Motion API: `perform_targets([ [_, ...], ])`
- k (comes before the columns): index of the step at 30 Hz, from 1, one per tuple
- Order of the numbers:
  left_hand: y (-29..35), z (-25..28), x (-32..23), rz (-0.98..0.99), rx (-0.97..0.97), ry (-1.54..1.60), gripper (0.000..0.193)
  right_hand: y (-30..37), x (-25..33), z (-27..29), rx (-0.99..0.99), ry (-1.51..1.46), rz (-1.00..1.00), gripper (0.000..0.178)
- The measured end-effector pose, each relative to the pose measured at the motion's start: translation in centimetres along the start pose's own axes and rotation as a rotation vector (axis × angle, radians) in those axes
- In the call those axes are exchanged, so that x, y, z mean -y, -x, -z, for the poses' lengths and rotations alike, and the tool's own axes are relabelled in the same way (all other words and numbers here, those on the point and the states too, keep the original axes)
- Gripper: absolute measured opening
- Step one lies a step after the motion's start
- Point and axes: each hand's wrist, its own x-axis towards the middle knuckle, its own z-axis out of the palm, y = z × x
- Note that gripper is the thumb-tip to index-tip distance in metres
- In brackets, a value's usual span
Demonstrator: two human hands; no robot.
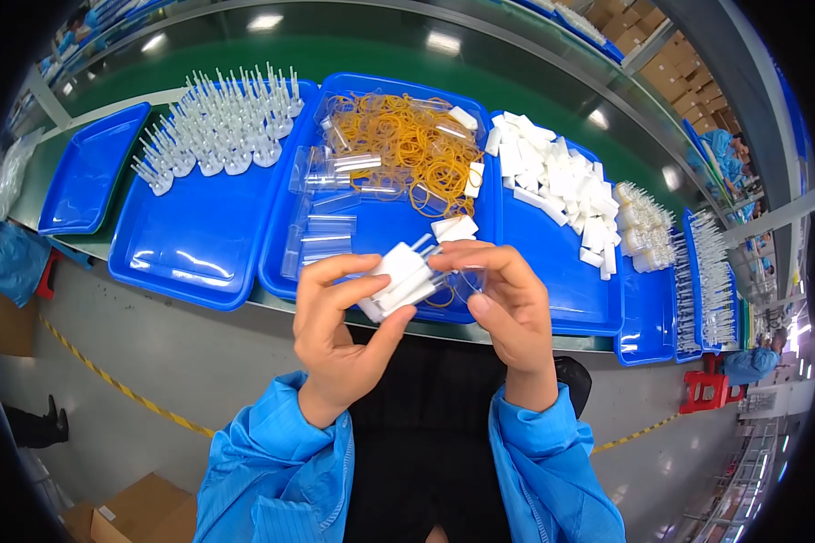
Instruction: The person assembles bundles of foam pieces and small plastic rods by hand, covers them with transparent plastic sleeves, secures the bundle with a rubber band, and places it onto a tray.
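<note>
Just over the front edge of the middle blue tray [380, 81], my left hand [335, 339] pinches a white block-shaped plastic piece [398, 271] between thumb and fingers. Thin prongs stick out from it toward the right. My right hand [512, 303] grips a clear plastic sleeve [465, 282] close beside those prongs; whether the two touch I cannot tell. Behind my hands, that tray holds a heap of yellow-brown rubber bands [407, 136], several clear plastic sleeves [326, 235] and a few loose white blocks [457, 228].
To the left, a blue tray [181, 262] bears rows of white pronged parts [222, 122]; a smaller blue tray [91, 172] lies beyond. White blocks [561, 181] are heaped in the right tray [561, 303]. A green conveyor belt [362, 45] runs behind. Another person's blue sleeve [14, 258] shows far left.
</note>
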Motion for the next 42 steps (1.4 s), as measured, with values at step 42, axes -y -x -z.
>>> perform_targets([
  [42,-0.2,-2.5,-2.2,0.099,0.204,-0.020,0.028,4.0,0.8,0.0,-0.394,-0.036,-0.042,0.018],
])
